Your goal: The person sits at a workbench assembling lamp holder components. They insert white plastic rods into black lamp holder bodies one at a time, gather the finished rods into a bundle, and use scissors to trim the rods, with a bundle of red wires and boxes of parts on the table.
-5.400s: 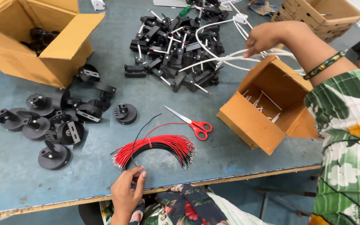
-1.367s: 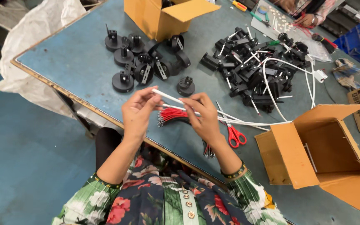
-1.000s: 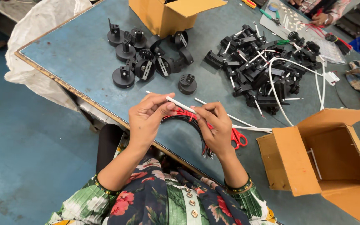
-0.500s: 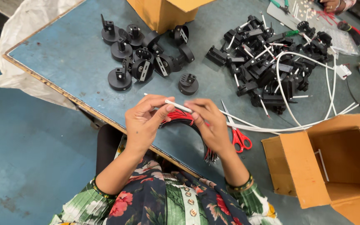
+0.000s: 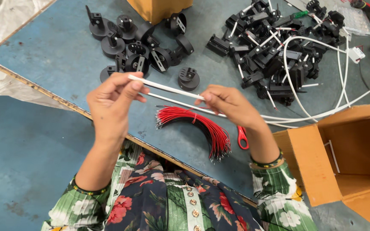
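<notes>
While both hands were raised above the counter (image 5: 52,55), one thin white wire (image 5: 168,87) was stretched between them, just over the counter's near edge. The left hand (image 5: 110,102) pinched the wire's end between thumb and forefinger, its fingers closed on it, wrist bent and forearm rising from a green floral sleeve. The right hand (image 5: 230,105) had its fingertips closed on the same wire further along, palm turned down, a beaded bracelet at the wrist. A second white wire (image 5: 172,101) ran just below the first, passing under the right hand; whether that hand gripped it too could not be told.

Directly beneath and between the hands lay one bundle of red wires (image 5: 198,124), bent in a curve, bare ends toward the person. Red-handled scissors (image 5: 242,137) lay just beside the right wrist, mostly hidden by it.

Beyond the left hand sat a cluster of about ten round black plastic parts (image 5: 138,51), one of them apart and nearer the right hand. Beyond the right hand was a larger heap of black blocky parts (image 5: 275,47), too many to count, with several long white cables (image 5: 335,107) looping through it.

To the right of the right hand stood one open brown cardboard box (image 5: 347,158), flaps spread. A second brown box (image 5: 159,7) sat at the far edge, beyond the left hand.
</notes>
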